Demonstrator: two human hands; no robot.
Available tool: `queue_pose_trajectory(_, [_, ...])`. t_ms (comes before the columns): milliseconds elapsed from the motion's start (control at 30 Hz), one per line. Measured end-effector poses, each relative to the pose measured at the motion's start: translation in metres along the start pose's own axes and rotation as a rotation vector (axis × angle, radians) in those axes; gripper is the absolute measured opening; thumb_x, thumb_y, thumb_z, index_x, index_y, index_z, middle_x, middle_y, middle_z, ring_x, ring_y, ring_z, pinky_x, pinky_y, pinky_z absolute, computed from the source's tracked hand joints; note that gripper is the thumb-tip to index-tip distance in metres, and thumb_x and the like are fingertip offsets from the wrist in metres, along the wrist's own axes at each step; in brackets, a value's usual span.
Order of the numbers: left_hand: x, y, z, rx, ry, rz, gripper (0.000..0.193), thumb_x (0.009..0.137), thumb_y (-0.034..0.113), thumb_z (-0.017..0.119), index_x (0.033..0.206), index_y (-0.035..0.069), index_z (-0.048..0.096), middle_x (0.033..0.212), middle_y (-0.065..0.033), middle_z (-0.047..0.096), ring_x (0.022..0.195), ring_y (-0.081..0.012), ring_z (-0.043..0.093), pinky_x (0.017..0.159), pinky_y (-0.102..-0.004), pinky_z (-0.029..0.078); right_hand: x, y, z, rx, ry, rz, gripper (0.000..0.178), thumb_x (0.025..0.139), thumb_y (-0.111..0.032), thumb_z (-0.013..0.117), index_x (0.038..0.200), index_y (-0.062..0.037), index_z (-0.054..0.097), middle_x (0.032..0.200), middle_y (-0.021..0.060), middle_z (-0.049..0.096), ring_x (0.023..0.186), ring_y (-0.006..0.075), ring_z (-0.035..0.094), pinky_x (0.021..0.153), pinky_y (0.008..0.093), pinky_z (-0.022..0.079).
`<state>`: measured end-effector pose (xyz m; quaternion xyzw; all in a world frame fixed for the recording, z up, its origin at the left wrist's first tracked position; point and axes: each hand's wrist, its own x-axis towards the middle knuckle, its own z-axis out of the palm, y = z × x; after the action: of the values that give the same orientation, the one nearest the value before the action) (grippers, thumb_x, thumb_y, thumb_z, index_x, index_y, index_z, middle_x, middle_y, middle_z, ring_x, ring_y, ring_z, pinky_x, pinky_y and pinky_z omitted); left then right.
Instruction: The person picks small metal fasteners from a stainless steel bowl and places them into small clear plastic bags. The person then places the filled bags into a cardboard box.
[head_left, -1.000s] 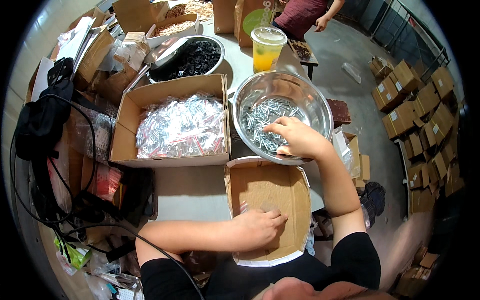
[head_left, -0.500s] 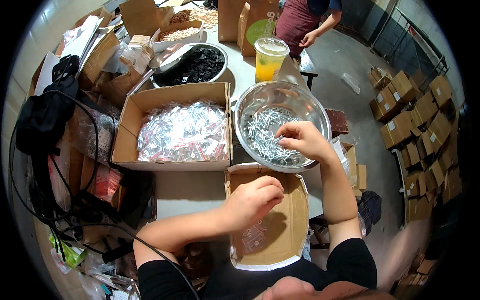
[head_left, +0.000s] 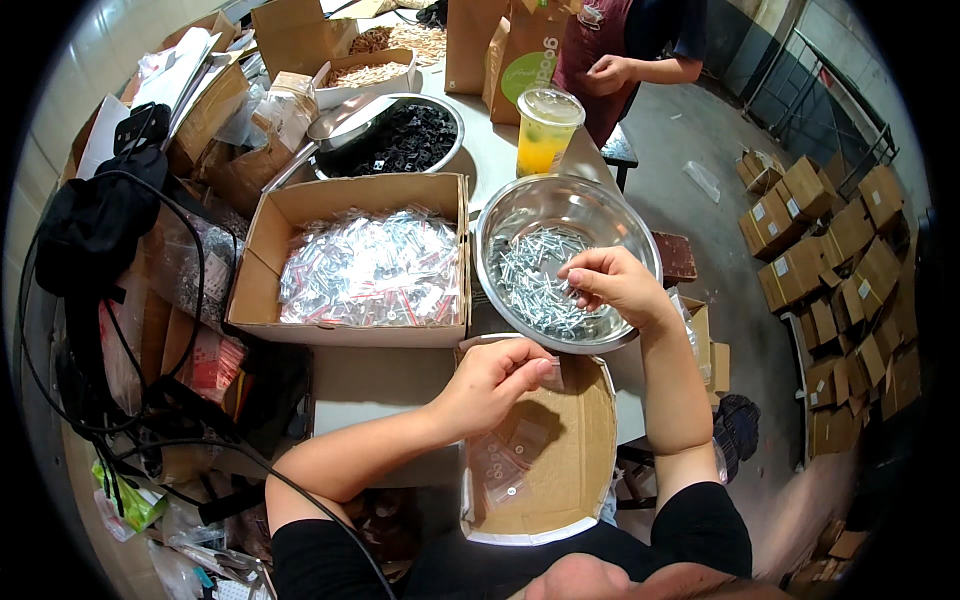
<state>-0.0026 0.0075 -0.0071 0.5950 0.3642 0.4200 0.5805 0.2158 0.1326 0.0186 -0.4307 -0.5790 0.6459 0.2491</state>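
Across the pale desk (head_left: 370,400): open carton (head_left: 345,336) left, steel bowl (head_left: 625,235) right, cardboard tray (head_left: 570,470) nearest. Right hand (head_left: 620,287) over bowl, fingertips bunched; cannot tell if that grip pinches anything. Left hand (head_left: 492,385) above tray, grip clamped on a clear bag (head_left: 556,374): likely light, limp, slippery; best held by its top edge. Silver screws (head_left: 535,270) in bowl: probably hard, light; take mid-shank.

Your pale worktop (head_left: 375,385) carries a cardboard box (head_left: 350,335), steel bowl (head_left: 622,220), lidded cup (head_left: 546,140) and brown bag (head_left: 530,75).
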Motion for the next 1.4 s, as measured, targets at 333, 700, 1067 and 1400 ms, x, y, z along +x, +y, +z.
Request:
queue_pose_trajectory(333, [-0.007, 0.010, 0.000, 0.171, -0.052, 0.050, 0.014, 0.090, 0.011, 0.066, 0.093, -0.002, 0.070, 0.075, -0.0065, 0.068, 0.070, -0.0110, 0.063, 0.063, -0.0250, 0.049, 0.002, 0.005, -0.003, 0.003, -0.054, -0.060, 0.019, 0.087, -0.008, 0.067, 0.105, -0.0006, 0.065, 0.085, 0.0030, 0.067, 0.070, 0.0062, 0.061, 0.064, 0.0191, 0.051])
queue_pose_trajectory(700, [-0.003, 0.001, -0.001, -0.011, 0.011, -0.024, 0.015, 0.087, 0.014, 0.070, 0.088, -0.002, 0.070, 0.073, -0.0007, 0.063, 0.065, -0.0034, 0.052, 0.058, -0.0219, 0.044, -0.003, 0.000, 0.001, 0.096, -0.081, -0.058, 0.015, 0.088, -0.006, 0.064, 0.102, -0.0031, 0.061, 0.085, 0.0025, 0.065, 0.074, 0.0083, 0.064, 0.068, 0.0211, 0.054])
queue_pose_trajectory(1067, [-0.004, 0.000, -0.009, 0.072, -0.110, -0.113, 0.017, 0.087, 0.013, 0.070, 0.096, -0.002, 0.071, 0.075, -0.0023, 0.064, 0.068, -0.0058, 0.056, 0.062, -0.0231, 0.047, 0.000, 0.008, -0.005, 0.198, -0.177, -0.167, 0.019, 0.086, -0.003, 0.067, 0.103, -0.0018, 0.059, 0.093, 0.0050, 0.063, 0.080, 0.0099, 0.065, 0.069, 0.0219, 0.054])
queue_pose_trajectory(1400, [0.000, -0.004, -0.004, 0.042, -0.034, 0.039, 0.017, 0.087, 0.014, 0.071, 0.096, -0.001, 0.072, 0.071, -0.0012, 0.062, 0.067, -0.0062, 0.056, 0.061, -0.0237, 0.047, -0.009, -0.005, -0.001, 0.141, -0.080, -0.105, 0.017, 0.084, -0.002, 0.069, 0.100, 0.0001, 0.065, 0.088, 0.0066, 0.068, 0.076, 0.0105, 0.065, 0.069, 0.0226, 0.054])
